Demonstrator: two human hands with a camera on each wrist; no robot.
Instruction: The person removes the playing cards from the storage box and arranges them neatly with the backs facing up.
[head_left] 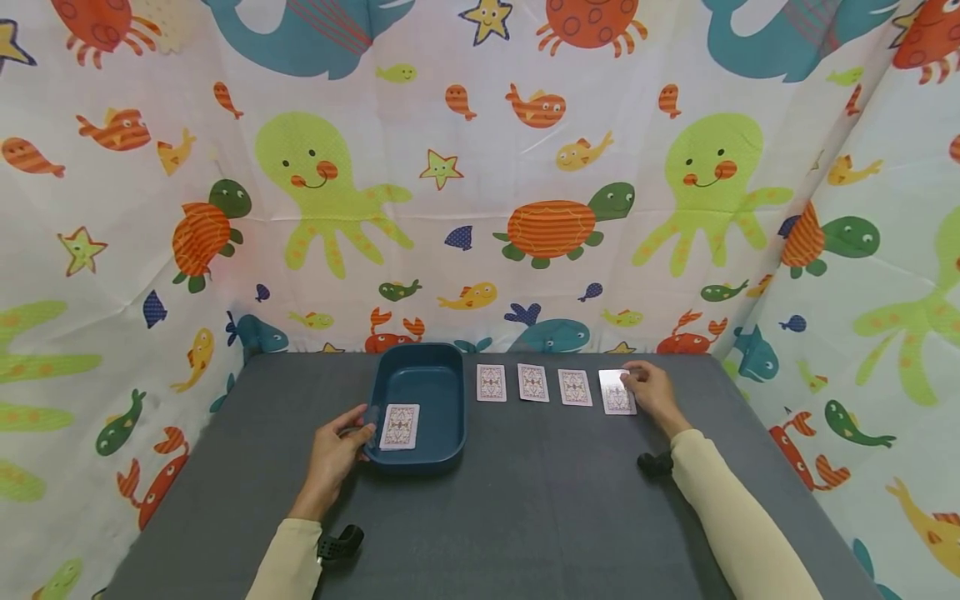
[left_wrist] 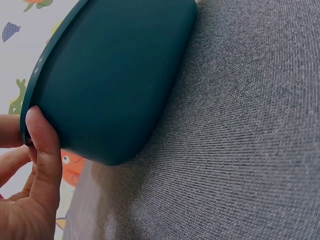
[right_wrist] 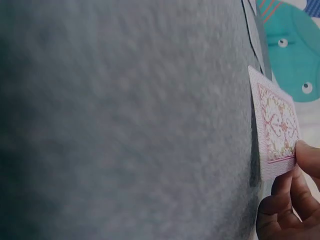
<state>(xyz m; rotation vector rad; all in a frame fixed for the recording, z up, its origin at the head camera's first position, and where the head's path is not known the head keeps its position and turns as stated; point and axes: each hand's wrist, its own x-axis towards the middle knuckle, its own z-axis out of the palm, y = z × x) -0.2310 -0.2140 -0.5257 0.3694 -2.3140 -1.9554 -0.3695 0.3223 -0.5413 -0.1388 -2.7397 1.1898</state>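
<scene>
My left hand (head_left: 339, 450) pinches the left rim of a dark blue plastic tray (head_left: 442, 446), thumb and fingers on either side of the edge in the left wrist view. Inside the tray, at its left, lies a playing card (head_left: 399, 427) with its patterned back up. To the right of the tray is a row of face-down cards on the table. At the row's right end my right hand (head_left: 651, 390) pinches a playing card (right_wrist: 277, 125) by its edge between thumb and fingers. That card looks tilted off the cloth in the right wrist view.
Three more face-down cards, the left card (head_left: 491, 383), the middle card (head_left: 533, 382) and the right card (head_left: 575, 387), lie spaced along the back of the grey table (head_left: 510, 533). A curtain (head_left: 450, 208) printed with sea animals hangs behind and at both sides.
</scene>
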